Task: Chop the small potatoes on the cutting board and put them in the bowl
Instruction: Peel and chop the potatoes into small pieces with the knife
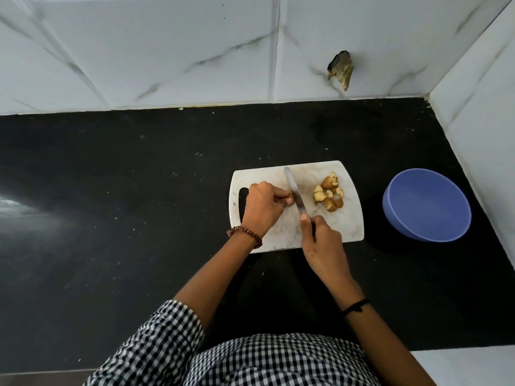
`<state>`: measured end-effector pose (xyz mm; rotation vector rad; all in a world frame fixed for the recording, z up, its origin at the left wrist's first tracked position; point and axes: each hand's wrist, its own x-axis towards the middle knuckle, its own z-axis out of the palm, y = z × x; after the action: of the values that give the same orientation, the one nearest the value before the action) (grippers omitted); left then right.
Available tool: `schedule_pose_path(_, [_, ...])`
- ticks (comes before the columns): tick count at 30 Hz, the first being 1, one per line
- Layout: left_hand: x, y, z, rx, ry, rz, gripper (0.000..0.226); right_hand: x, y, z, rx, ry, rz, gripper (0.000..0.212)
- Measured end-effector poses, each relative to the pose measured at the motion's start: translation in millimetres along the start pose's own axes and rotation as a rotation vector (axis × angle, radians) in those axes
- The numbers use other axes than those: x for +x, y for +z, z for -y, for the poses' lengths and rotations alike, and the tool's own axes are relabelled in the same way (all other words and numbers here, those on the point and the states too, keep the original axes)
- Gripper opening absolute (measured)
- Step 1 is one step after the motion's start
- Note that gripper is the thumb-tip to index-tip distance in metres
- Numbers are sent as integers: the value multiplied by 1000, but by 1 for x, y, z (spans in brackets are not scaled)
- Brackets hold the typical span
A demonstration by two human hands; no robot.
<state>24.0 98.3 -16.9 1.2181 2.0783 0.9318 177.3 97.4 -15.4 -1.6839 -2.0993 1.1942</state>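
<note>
Pinching a potato [290, 195] on the board [349, 218], left hand [262, 208] should tuck fingertips [288, 202] while right hand [323, 238], gripping the knife [294, 189], slices straight.

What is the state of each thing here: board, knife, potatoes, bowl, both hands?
cutting board, flat on counter, stained.
bowl, upright, empty.
potato, mostly hidden, held on the board.
knife, blade on the board beside the potato.
chopped pieces, piled on the board, not in the bowl.
left hand, holds the potato.
right hand, grips the knife.
</note>
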Motion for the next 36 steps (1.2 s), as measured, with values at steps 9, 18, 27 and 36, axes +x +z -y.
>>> schedule_pose_path(9, [2, 0, -6, 89, 2, 28, 12, -6, -3, 4, -31, 7, 38, 46])
schedule_pose_path(18, [6, 3, -5, 145, -27, 53, 14, -9, -3, 6, -74, 0, 49, 44])
schedule_pose_path(27, [6, 8, -2, 168, -1, 35, 15, -7, 8, 13, -356, 41, 38, 41])
schedule_pose_path(36, [7, 10, -1, 171, 15, 18, 15, -2, 11, 22, -491, 69, 74, 37])
